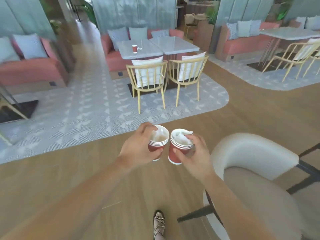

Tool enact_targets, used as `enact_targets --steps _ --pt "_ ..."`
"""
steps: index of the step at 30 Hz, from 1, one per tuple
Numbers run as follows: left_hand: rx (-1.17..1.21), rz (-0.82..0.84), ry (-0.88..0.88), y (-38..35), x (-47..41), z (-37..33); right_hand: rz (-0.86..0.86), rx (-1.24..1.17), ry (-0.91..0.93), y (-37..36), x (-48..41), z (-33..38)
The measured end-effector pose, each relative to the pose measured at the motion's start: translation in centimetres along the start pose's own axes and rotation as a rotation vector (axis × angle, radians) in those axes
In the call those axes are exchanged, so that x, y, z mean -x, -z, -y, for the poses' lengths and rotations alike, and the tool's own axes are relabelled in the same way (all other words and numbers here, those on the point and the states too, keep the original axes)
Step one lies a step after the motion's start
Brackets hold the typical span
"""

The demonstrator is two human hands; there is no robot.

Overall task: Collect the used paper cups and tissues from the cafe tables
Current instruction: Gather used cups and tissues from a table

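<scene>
Left hand (pixel 138 146) clasps one tissue-stuffed red paper-cup stack (pixel 158 142), right hand (pixel 194 154) a second stack (pixel 177 149); a lone red paper cup (pixel 134 49) waits at twelve o'clock.

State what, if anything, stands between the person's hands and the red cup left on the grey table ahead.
A wooden chair with a white cushion stands at the table's near edge, directly between the hands and the red cup. The floor before it looks open. The left hand and right hand are each full of stacked cups.
</scene>
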State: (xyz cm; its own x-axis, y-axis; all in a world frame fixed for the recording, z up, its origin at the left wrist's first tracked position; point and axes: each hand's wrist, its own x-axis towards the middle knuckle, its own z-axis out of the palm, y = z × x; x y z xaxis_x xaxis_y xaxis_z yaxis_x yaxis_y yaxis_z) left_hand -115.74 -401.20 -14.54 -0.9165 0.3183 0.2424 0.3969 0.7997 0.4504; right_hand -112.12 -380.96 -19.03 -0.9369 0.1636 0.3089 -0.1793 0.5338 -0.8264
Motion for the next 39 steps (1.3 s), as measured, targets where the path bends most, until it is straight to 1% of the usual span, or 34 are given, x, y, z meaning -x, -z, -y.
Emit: enact_targets --steps 6,11,17,22,29,34,39 --pt "0.089 -0.020 0.158 0.8 -8.0 7.7 0.100 -0.012 0.021 -6.8 -10.1 -1.0" --pt "0.139 0.031 0.223 1.3 -16.6 12.9 0.157 -0.038 0.011 -10.7 -19.6 -2.0" --pt "0.203 -0.063 0.309 2.2 -25.2 19.0 0.246 -0.057 0.039 -16.0 -31.2 -2.5" --pt "0.249 -0.106 0.376 2.5 -33.2 24.7 0.253 -0.080 0.075 -21.2 -40.6 -3.6" --pt "0.245 -0.169 0.309 3.4 -49.2 34.3 0.235 -0.123 0.149 -28.9 -57.8 -4.5" --pt "0.234 -0.148 0.267 5.2 -61.5 40.6 0.172 -0.156 0.152 -33.6 -70.3 -4.0" --pt "0.237 -0.142 0.282 5.4 -70.8 46.6 0.171 -0.171 0.113 -38.4 -79.4 -5.6"
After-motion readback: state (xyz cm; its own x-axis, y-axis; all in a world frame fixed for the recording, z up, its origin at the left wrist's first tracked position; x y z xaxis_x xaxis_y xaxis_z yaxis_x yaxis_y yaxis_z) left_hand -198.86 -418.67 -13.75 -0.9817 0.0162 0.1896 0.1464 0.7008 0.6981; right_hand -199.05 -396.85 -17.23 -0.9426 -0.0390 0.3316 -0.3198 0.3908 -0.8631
